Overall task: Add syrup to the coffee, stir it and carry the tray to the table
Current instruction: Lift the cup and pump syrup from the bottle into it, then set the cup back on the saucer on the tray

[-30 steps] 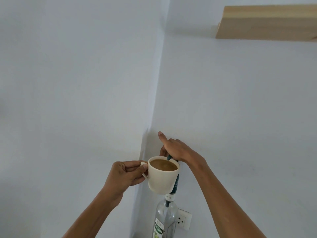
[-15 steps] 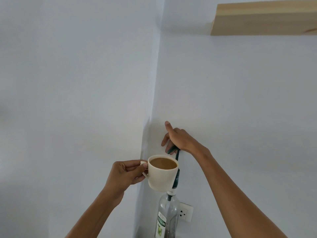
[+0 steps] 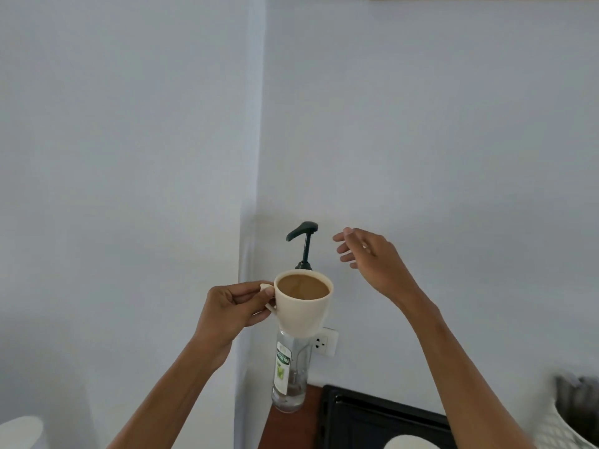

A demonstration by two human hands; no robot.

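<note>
Coffee, light brown and milky, fills the cream ceramic cup (image 3: 303, 306) that the left hand (image 3: 231, 307) holds up in the air by its small handle, thumb and curled fingers pinched closed on it. The cup sits directly in front of the clear glass syrup bottle (image 3: 289, 374), which stands upright on the reddish-brown counter (image 3: 291, 426) in the wall corner, its long axis vertical. Rising behind the cup's far rim is the bottle's dark green pump (image 3: 304, 243), plunger extended, with the spout curving toward the left and down; whether the spout's tip hangs over the coffee or just beyond the rim is hard to tell from this angle. The right hand (image 3: 366, 254) hovers empty to the right of the pump head, fingers loosely spread and pointing left toward it, near but apart. It is the nearer hand for any further press. A black tray (image 3: 372, 416) lies on the counter just right of the bottle.
</note>
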